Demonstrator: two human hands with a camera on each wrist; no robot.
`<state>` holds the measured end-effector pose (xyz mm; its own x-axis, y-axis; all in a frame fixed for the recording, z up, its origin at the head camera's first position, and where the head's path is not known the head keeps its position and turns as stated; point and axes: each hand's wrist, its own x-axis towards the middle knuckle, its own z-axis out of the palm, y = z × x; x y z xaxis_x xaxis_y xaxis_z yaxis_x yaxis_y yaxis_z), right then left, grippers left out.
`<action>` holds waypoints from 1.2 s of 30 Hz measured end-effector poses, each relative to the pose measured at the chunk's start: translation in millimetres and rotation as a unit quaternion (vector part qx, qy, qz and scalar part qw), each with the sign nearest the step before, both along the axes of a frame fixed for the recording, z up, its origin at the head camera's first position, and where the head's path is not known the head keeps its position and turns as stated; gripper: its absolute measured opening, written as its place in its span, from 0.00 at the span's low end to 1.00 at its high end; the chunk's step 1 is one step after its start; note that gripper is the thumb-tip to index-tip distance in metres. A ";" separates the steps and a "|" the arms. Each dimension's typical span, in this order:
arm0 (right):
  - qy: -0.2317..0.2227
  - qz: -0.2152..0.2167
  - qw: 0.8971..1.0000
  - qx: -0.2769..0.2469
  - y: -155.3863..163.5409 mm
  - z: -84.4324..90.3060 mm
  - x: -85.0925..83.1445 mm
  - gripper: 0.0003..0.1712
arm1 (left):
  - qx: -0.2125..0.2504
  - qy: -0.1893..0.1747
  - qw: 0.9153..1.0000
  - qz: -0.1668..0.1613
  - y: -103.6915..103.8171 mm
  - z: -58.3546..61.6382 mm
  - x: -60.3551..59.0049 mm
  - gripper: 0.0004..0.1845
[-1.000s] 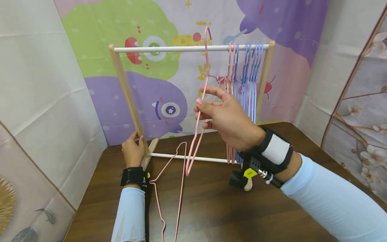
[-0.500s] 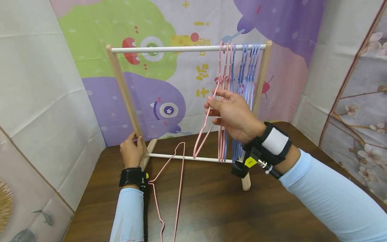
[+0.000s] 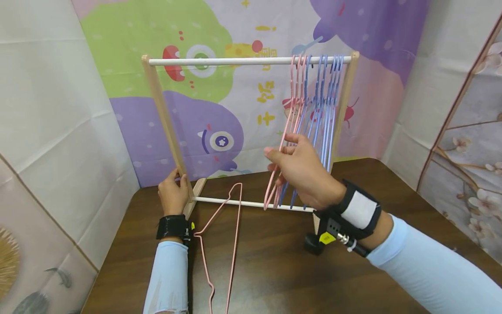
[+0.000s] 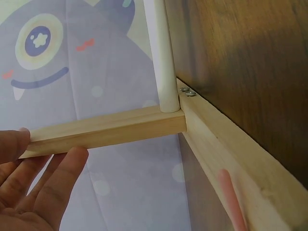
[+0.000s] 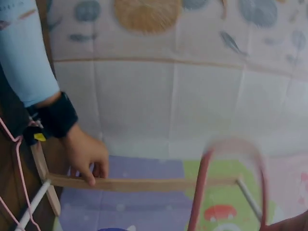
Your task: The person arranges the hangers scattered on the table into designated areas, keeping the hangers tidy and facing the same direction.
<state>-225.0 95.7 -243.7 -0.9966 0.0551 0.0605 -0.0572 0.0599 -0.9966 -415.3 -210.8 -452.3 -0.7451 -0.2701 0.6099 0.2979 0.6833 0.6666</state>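
A wooden rack with a white top rod (image 3: 219,61) stands at the back of the brown table (image 3: 274,279). My left hand (image 3: 176,179) grips the rack's left post (image 3: 164,117) just above its foot; the left wrist view shows thumb and fingers (image 4: 72,161) on either side of that post (image 4: 110,129). My right hand (image 3: 280,150) pinches the wire of a pink hanger (image 3: 292,100) whose hook sits on the top rod, beside two more pink hangers and several blue hangers (image 3: 327,104). Another pink hanger (image 3: 234,244) lies flat on the table by my left forearm.
The rack's lower white rod (image 3: 251,203) runs between its two wooden feet. Printed cartoon cloth hangs right behind the rack, and panels close in both sides. The top rod's left half carries no hangers. The right wrist view shows my left hand (image 5: 89,159) on the post.
My right hand carried the pink hanger to the right along the top rod, hooked it beside the other pink hangers, then slid lower down its wire. The left hand stayed on the post.
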 end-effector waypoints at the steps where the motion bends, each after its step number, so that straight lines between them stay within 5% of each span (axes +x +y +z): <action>1: 0.002 -0.007 1.000 0.017 -3.4 -2.6 3.9 0.42 | 0.001 0.000 1.000 0.000 0.0 -0.2 -0.1 0.15; 5: 0.056 -0.048 0.991 0.113 -14.7 -12.6 18.1 0.51 | 0.001 -0.005 1.000 0.004 -1.1 -2.1 -0.9 0.15; 9: 0.178 -0.067 0.963 0.191 -25.8 -24.2 34.1 0.51 | 0.001 -0.008 1.000 0.005 -2.2 -1.8 -0.8 0.16; 15: 0.303 0.023 0.920 0.247 -55.3 -49.9 56.6 0.42 | 0.001 -0.007 1.000 0.002 -3.7 2.8 0.9 0.16; 21: 0.368 0.084 0.882 0.283 -78.1 -76.1 52.4 0.29 | 0.002 -0.011 1.000 0.003 -3.3 2.4 0.4 0.15; 24: 0.393 0.097 0.845 0.349 -83.6 -91.1 41.3 0.18 | 0.003 -0.007 1.000 0.001 -3.2 1.9 0.7 0.15; 31: 0.442 0.049 0.729 0.520 -85.3 -125.2 9.6 0.06 | 0.006 -0.018 1.000 -0.001 -1.6 2.8 3.6 0.16; 34: 0.410 0.060 0.700 0.582 -87.9 -137.9 0.2 0.10 | 0.009 -0.019 1.000 -0.003 -0.6 3.3 2.2 0.16; 36: 0.375 0.081 0.693 0.610 -91.3 -147.2 -4.0 0.12 | 0.009 -0.019 1.000 -0.001 -0.8 2.4 0.7 0.16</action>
<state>-229.0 4.4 -390.9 -0.6463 -0.6024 0.4685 -0.6365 0.7642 0.1045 -414.6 -211.5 -449.9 -0.7681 -0.2794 0.5761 0.2726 0.6714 0.6891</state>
